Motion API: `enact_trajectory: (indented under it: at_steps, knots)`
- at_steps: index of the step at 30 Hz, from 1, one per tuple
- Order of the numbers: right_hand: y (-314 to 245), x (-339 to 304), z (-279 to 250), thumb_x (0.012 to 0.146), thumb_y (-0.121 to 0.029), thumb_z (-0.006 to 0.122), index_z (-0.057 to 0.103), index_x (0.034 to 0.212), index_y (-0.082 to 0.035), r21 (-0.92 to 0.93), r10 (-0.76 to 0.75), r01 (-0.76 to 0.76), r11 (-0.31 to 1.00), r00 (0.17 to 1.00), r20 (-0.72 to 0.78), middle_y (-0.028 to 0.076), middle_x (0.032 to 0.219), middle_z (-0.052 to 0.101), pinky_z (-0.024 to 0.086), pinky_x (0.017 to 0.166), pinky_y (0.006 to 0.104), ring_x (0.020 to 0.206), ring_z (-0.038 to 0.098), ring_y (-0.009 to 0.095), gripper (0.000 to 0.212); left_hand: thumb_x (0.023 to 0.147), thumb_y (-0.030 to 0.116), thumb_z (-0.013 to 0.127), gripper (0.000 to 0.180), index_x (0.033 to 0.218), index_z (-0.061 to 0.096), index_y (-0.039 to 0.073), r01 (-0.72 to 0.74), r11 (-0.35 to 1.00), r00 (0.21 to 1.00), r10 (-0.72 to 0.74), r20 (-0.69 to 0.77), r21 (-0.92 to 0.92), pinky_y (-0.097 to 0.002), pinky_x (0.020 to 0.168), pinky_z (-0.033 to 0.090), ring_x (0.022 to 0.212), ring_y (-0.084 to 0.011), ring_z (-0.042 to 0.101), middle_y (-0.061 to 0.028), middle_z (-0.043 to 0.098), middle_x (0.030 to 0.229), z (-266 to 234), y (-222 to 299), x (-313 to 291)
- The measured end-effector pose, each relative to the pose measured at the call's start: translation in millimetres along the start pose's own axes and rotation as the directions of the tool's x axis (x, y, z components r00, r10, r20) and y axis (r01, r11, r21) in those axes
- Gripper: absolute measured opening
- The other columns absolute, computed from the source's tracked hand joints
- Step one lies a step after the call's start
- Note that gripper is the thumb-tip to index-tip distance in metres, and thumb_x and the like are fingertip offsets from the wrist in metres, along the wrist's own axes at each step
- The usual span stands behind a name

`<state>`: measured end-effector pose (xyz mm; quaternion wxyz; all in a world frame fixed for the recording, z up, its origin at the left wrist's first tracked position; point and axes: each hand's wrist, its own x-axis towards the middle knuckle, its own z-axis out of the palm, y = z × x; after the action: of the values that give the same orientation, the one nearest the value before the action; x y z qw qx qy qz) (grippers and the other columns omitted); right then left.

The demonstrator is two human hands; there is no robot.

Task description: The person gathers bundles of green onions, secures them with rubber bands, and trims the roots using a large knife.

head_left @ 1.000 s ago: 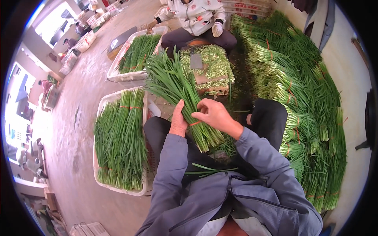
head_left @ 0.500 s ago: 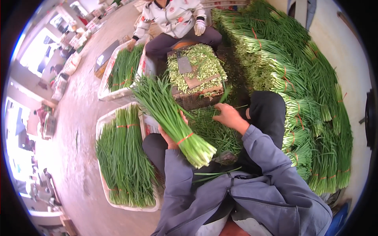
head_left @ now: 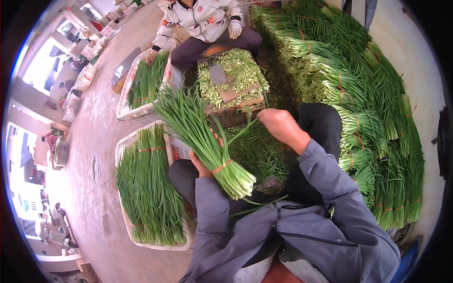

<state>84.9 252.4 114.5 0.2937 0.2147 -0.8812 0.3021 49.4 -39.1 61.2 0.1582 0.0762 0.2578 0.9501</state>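
Observation:
A bunch of garlic chives (head_left: 200, 133) lies across my left hand (head_left: 200, 164), whose fingers wrap round it from beneath. Its pale cut ends point down to the right, and an orange band circles it near those ends. To the right, my right hand (head_left: 283, 127) is closed in a pinch on a few loose green leaves (head_left: 241, 131). These leaves stretch from my fingertips back to the side of the bunch. Below my hands, a heap of loose leaves (head_left: 257, 153) lies between my knees, and some stray leaves cross my lap.
White crates (head_left: 189, 240) of banded chives stand at my left. A wooden block (head_left: 226, 121) strewn with chopped pale ends bears a flat metal blade (head_left: 217, 74). Banded chives (head_left: 358, 89) are piled along the right wall. A gloved co-worker (head_left: 203, 21) sits opposite, one hand at the far crate.
My right hand has moved slightly right and up, drawing the pinched leaves taut away from the bunch. My left hand keeps the bunch in nearly the same place.

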Motion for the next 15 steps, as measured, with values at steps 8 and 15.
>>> enact_trajectory:
  at_steps: [8,15]
  knots:
    - [15,-29,-50,0.084,-0.021,0.067,0.068,0.096,-0.003,-0.558,0.663,-0.425,0.712,0.668,0.337,0.019,0.086,0.069,0.056,0.071,0.0472,0.083,0.070,0.034,0.022,0.086,0.067,0.055,0.097,0.150,0.035,-0.003,0.064,0.995,0.992,-0.055,0.113,-0.073,-0.0394,0.097,0.051,0.111,-0.0291,0.059,-0.0169,0.053,0.138,-32,11,11]
    - [-62,12,45,0.086,-0.062,0.068,0.064,0.122,0.007,0.439,0.403,-0.825,0.356,0.559,0.725,0.023,0.116,0.067,0.049,0.095,0.0404,0.109,0.063,0.031,0.077,0.086,0.069,0.051,0.088,0.144,0.047,0.002,0.025,0.996,0.999,-0.028,0.044,0.081,-0.0400,0.095,0.053,0.112,-0.0271,0.061,-0.0122,0.060,0.130,-15,-4,5]
